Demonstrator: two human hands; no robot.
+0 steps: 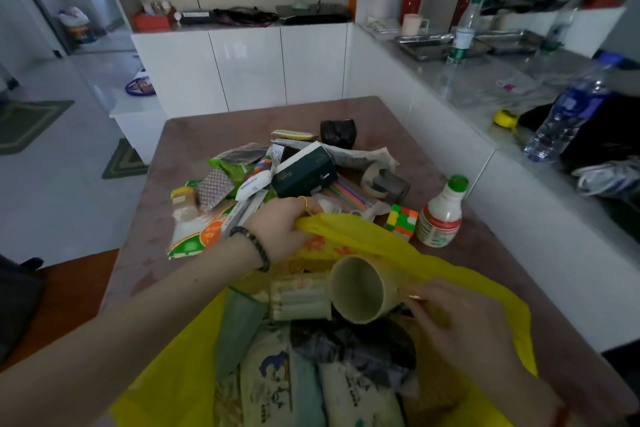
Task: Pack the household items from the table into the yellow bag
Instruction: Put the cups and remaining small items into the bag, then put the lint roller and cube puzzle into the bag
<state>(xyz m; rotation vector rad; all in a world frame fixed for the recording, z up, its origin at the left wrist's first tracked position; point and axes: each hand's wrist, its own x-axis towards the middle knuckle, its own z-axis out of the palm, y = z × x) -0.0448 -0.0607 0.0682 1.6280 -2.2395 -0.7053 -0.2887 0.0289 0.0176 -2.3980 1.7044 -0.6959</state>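
Yellow bag [363, 236] wide open on the table [194, 135], cup [360, 288] sideways inside, pile of items [304, 173] just behind.

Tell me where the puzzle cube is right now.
In the head view, the puzzle cube sits on the table, right of centre, beside the white bottle, just beyond the yellow bag.

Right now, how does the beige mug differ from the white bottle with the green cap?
The beige mug lies on its side at the mouth of the yellow bag, its opening toward the camera; the white bottle stands upright on the table, outside the bag. The mug is open and plain; the bottle is capped and bears a red and green label. Both are pale, round containers.
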